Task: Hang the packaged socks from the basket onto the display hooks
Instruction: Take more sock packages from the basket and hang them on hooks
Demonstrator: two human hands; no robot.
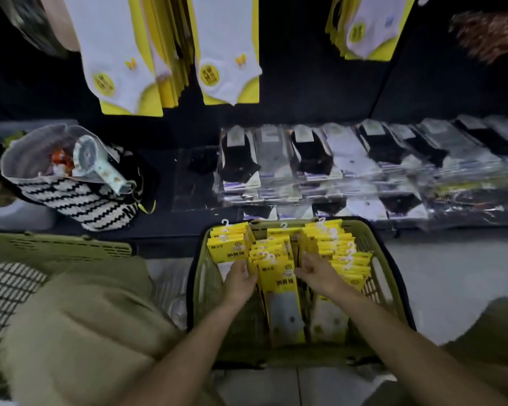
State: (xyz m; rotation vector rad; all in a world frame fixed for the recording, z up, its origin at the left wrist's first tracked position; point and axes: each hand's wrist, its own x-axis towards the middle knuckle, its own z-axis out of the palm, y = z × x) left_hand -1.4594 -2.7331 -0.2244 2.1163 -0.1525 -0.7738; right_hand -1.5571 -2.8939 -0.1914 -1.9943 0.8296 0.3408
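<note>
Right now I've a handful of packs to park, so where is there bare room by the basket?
Free: the grey floor right of the basket, below the shelf of bagged socks. Also the dark shelf edge between the striped bag and the basket. Crowded: the basket, full of yellow packs.

Sock packs in basket, bag behind-left.

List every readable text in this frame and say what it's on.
"消臭袜" (soft focus, likely reading): front sock pack in the basket; the same three characters show on the back-left pack.
"N": striped bag; the rest of the word is hidden.
Round yellow stickers on the hanging socks: blurred, unreadable.
Labels on the bagged socks on the shelf: too small to read.
</note>
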